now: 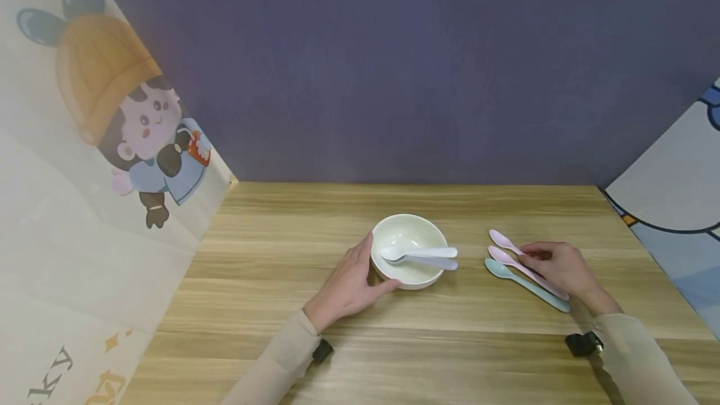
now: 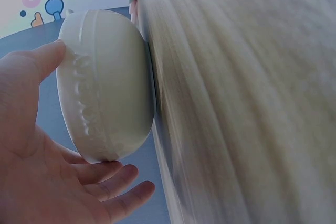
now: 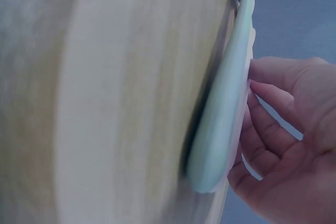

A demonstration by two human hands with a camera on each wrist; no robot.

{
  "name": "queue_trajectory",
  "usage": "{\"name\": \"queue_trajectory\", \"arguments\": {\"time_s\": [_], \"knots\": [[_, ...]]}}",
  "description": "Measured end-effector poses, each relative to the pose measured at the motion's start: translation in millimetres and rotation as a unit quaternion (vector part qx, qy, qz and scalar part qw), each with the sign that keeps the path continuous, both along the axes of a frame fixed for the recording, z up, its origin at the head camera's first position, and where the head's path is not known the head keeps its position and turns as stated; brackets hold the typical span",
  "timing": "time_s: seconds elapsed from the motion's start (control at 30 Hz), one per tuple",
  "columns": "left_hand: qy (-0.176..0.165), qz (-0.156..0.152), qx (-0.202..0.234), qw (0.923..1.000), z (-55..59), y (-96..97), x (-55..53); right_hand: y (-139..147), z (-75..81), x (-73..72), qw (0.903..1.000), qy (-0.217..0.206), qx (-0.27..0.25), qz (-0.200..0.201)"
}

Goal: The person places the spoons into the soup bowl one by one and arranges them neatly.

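A cream bowl (image 1: 406, 230) stands upright on the wooden table. My left hand (image 1: 350, 280) holds its near left side, with the thumb at the rim and the fingers along the wall, as the left wrist view also shows. Inside lie a white spoon (image 1: 424, 252) and a pale lavender spoon (image 1: 432, 262), their handles over the right rim. To the right, my right hand (image 1: 562, 269) pinches the handle of the farther pink spoon (image 1: 502, 238); its fingers partly hide it. Beside it lie another pink spoon (image 1: 502, 256) and a mint-green spoon (image 1: 529, 283), which is nearest me.
The wooden table (image 1: 416, 349) meets a dark blue wall (image 1: 405, 67) at the back. A pale panel (image 1: 50, 217) with a cartoon figure borders the left, and another printed panel (image 1: 669, 174) borders the right. Small black devices (image 1: 584, 344) sit at both wrists.
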State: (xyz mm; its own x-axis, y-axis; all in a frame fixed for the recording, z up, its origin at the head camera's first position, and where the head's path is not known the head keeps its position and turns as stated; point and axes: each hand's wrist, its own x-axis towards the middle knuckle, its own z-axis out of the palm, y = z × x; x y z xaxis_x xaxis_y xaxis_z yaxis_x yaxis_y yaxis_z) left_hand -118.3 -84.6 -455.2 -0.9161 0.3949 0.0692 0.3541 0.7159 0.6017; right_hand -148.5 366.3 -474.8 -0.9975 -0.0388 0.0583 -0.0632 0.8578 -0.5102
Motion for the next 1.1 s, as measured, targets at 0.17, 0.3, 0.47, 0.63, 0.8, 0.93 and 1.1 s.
{"name": "queue_trajectory", "arguments": {"time_s": [0.17,0.3,0.47,0.63,0.8,0.93,1.1], "knots": [[0.0,0.001,-0.001,1.0,0.0,0.1,0.2,1,-0.9,-0.8,1.0,-0.001,0.001,0.003],[0.002,0.001,-0.001,1.0,0.0,-0.1,0.4,2,0.4,-0.6,1.0,-0.005,0.001,0.005],[0.002,0.001,-0.003,1.0,0.0,-0.1,0.7,2,4.0,0.5,1.0,-0.007,0.0,0.006],[0.0,0.002,-0.002,1.0,0.4,-0.2,0.5,2,5.4,0.7,0.9999,-0.009,-0.002,0.005],[0.002,0.0,-0.002,1.0,0.8,-0.1,0.5,3,5.9,1.2,1.0,-0.008,-0.003,0.001],[0.001,-0.002,-0.003,1.0,0.8,-0.1,0.6,1,8.0,2.6,0.9999,-0.01,-0.003,0.004],[-0.003,0.0,-0.003,1.0,0.8,-0.2,0.9,-1,11.9,4.0,0.9999,-0.007,-0.006,0.01]]}}
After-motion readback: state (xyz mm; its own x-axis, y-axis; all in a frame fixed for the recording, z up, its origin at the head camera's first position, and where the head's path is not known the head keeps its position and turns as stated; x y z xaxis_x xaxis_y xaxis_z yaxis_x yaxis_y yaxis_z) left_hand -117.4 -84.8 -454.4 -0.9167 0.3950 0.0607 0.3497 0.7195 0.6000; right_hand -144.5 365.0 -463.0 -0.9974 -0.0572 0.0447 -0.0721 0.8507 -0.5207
